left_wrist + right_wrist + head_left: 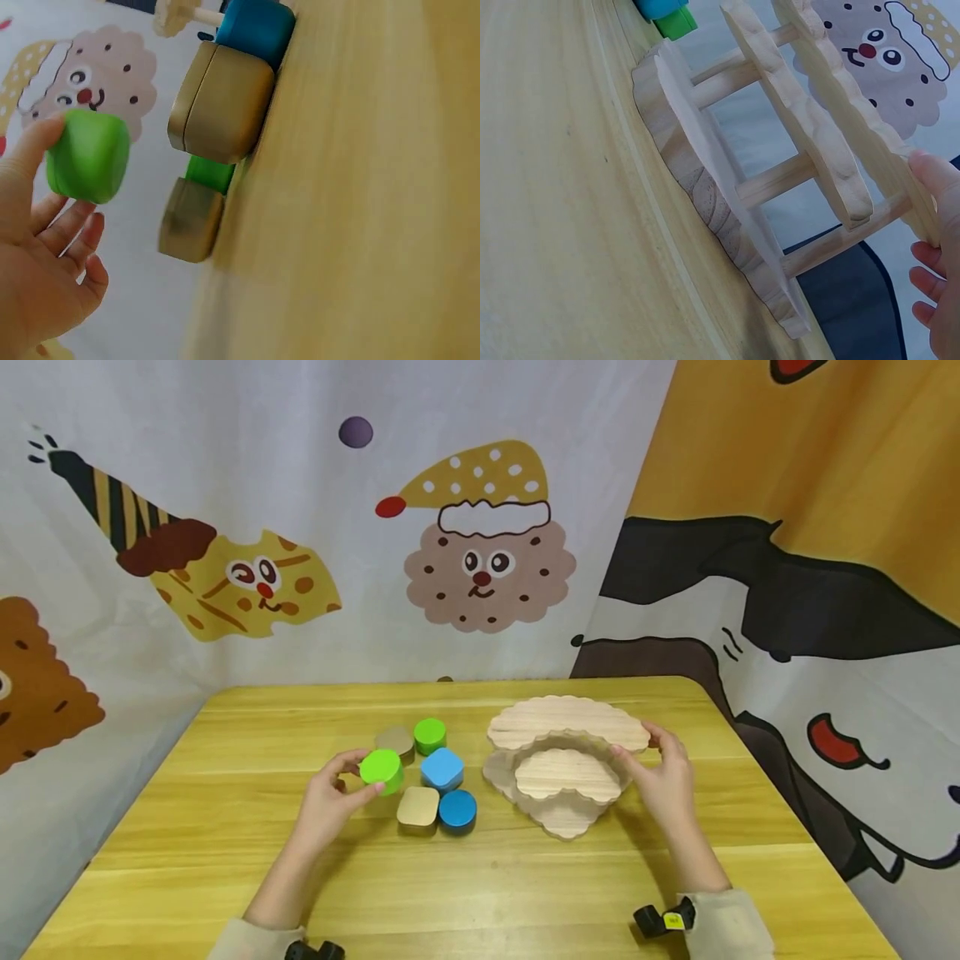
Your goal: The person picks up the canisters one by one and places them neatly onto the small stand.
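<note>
In the head view my left hand [330, 795] pinches a small green lidded tin [381, 770] between thumb and fingers. The left wrist view shows that green tin [88, 156] raised off the table. Close by stand another green tin [430, 736], two gold tins [417, 808], a light blue tin [442, 769] and a darker blue round tin [457, 811]. My right hand [667, 777] grips the right end of the top tier of a wooden tiered stand [567, 718]. In the right wrist view the stand's scalloped base [705, 187] rests on the table, with pegs holding up two higher tiers.
The wooden table [495, 893] spreads in front of both hands. Behind its far edge hangs a curtain [300, 460] printed with cartoon food. The tins are grouped to the left of the stand, with a strip of table between.
</note>
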The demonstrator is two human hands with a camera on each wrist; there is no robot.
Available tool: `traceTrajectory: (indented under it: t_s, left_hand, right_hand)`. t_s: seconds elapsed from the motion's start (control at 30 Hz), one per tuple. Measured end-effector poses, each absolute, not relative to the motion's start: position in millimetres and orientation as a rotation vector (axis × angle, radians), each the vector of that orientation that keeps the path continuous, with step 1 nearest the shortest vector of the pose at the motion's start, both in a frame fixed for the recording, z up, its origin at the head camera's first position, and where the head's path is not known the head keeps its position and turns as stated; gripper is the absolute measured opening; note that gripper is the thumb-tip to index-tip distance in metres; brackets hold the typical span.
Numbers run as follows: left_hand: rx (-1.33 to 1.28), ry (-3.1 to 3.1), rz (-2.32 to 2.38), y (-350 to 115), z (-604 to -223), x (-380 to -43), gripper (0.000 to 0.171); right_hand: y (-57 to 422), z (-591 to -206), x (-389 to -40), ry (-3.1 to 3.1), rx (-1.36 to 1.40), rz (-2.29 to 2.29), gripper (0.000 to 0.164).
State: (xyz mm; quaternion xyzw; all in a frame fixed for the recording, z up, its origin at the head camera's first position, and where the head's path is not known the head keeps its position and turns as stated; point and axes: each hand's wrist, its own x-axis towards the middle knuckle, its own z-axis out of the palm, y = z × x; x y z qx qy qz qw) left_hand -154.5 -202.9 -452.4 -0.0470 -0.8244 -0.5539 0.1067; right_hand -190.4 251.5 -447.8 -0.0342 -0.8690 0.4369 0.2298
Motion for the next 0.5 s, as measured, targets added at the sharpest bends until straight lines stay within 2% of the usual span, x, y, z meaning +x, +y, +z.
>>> traceTrajectory:
  t_s: [0.23,0.5]
  left_hand:
    - [-0.256,-2.384,-1.622,-181.0,-429.1,-160.3,0.049]
    - [-0.335,-2.408,-1.653,-142.9,-374.3,-144.0,0.047]
  right_hand:
    - [251.2,-447.9,-190.3,-2.404,-0.108,1.204,0.072]
    - [251.3,-447.2,-191.0,-2.411,-0.117,1.22,0.073]
